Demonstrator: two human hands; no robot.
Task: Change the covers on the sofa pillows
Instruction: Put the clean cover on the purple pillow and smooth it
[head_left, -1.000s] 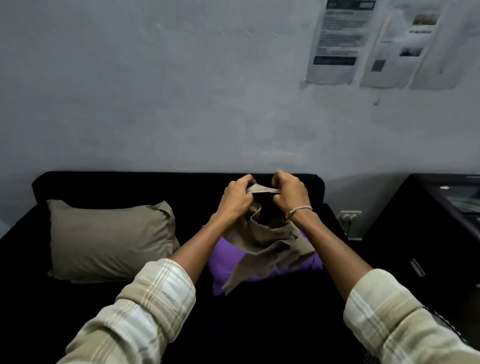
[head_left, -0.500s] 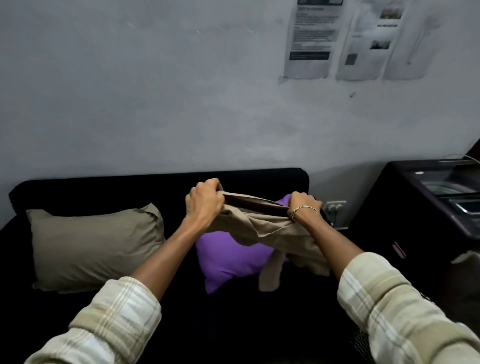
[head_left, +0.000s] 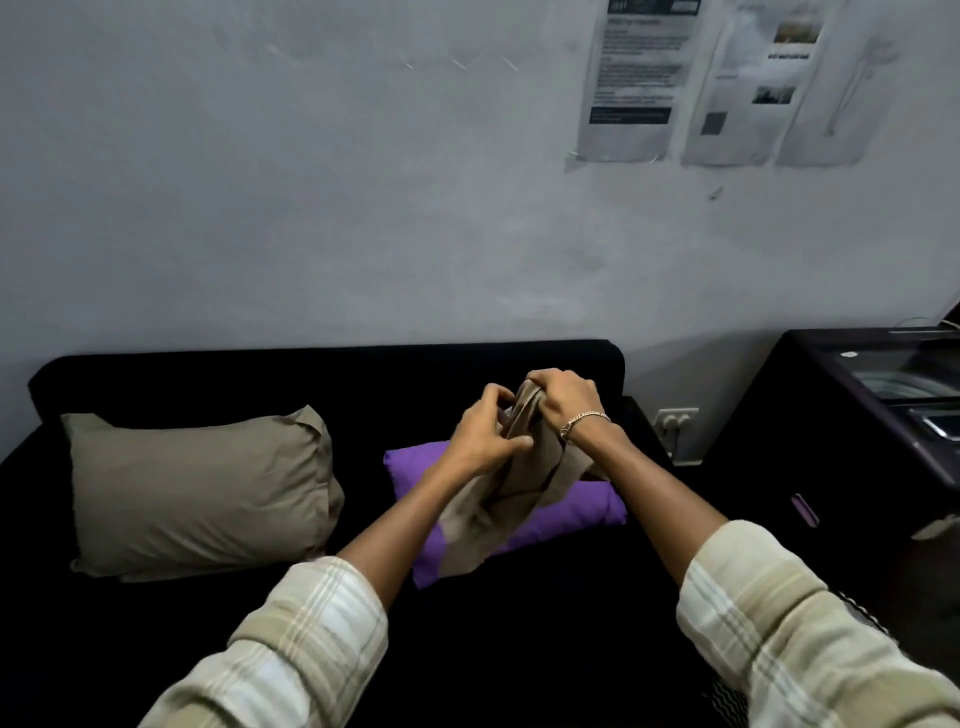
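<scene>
Tan fabric pillow cover (head_left: 522, 470), loose and bunched, is held up between both hands above the sofa seat. The right hand (head_left: 563, 400) is curled over the top of the bunch. The left hand (head_left: 483, 436) grips it from the left side, fingers and thumb pinched into the cloth. The two hands sit close together. The cover's lower part hangs down and drapes across the bare purple rectangular pillow (head_left: 576, 512), which lies flat on the seat directly beneath the hands.

Edges and room: the black upholstered sofa (head_left: 311, 374) stands against the grey wall (head_left: 311, 208), and its backrest ends just right of the hands. A dark cabinet (head_left: 831, 441) stands near the sofa's right end, with a white wall socket (head_left: 675, 421) between them. Black seat shows between the purple pillow and the person. A narrower strip separates it from the tan-covered pillow (head_left: 197, 488), which leans against the backrest at the left.

Count: two pillows, one covered and one bare; one loose cover; three printed paper sheets (head_left: 631, 78) on the wall; one chain bracelet (head_left: 584, 419) on the right wrist.
</scene>
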